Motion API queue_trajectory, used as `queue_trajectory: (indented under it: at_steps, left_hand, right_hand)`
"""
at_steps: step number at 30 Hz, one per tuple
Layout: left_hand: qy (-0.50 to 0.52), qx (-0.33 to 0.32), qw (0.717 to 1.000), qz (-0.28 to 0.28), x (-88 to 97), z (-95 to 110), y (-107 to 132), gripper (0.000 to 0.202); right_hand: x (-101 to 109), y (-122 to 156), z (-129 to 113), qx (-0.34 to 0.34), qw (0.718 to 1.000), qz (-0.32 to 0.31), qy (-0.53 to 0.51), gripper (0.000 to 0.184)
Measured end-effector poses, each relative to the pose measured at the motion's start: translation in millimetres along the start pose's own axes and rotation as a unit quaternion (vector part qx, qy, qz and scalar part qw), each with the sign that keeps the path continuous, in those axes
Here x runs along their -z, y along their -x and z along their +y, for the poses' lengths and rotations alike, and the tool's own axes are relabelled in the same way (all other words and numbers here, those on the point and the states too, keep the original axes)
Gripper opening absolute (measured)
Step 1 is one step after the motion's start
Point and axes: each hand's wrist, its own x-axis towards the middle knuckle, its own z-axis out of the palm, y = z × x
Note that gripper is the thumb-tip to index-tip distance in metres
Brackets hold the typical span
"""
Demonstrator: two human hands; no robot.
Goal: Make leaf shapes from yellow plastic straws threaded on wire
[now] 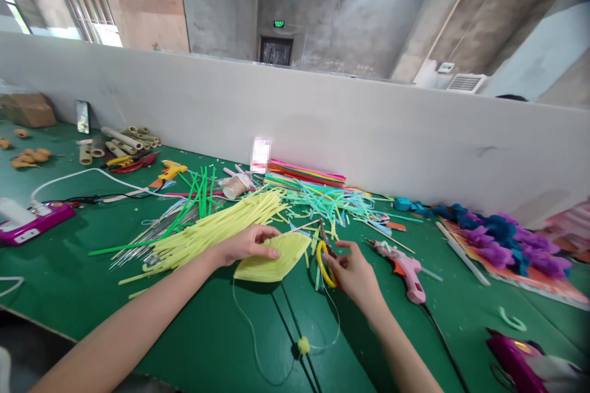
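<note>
My left hand [253, 244] pinches a flat yellow panel [286, 256] that looks built from rows of fuzzy pipe cleaners, thumb on top. A thin stick lies along its upper edge. In my right hand [354, 273] is a pair of scissors [325, 265] with yellow looped handles, their dark tips pointing away, just right of the panel. Pale thread [252, 325] hangs in loops below both hands. Near it sits a small yellow fuzzy ball [303, 345]. A pile of yellow pipe cleaners [216, 230] lies behind my left hand.
A pink glue gun [405, 270] with a black cord lies right of my hand. Green pipe cleaners [203, 193], a paper cup [234, 187], a yellow glue gun [171, 171] and bamboo pieces [126, 140] lie beyond. Purple flowers [516, 242] are at right; a power strip [37, 221] at left.
</note>
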Motion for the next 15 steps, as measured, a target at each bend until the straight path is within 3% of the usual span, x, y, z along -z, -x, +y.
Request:
queue_trajectory:
  at_steps: [2,5,9,12,15]
  left_hand:
    - [-0.011,0.008,1.000,-0.003,0.7,0.0,-0.2,0.043]
    - [-0.007,0.029,0.999,-0.018,2.9,-0.5,-1.1,0.047]
    - [-0.001,0.039,0.998,-0.044,4.1,-1.3,-1.5,0.051]
    - [0.012,0.034,0.997,-0.071,3.0,-1.1,-0.2,0.047]
    - [0.016,0.050,0.995,-0.087,1.6,0.4,1.6,0.040]
  right_hand:
    - [2.0,-1.0,-2.6,-0.055,0.990,-0.015,-0.132,0.045]
    - [3.5,0.7,-9.7,-0.116,0.947,-0.028,-0.300,0.060]
    - [2.5,5.0,-17.8,-0.119,0.912,-0.031,-0.392,0.067]
    - [2.4,6.5,-19.3,-0.104,0.891,-0.056,-0.438,0.054]
    - [5.5,8.1,-21.3,-0.111,0.855,-0.134,-0.489,0.031]
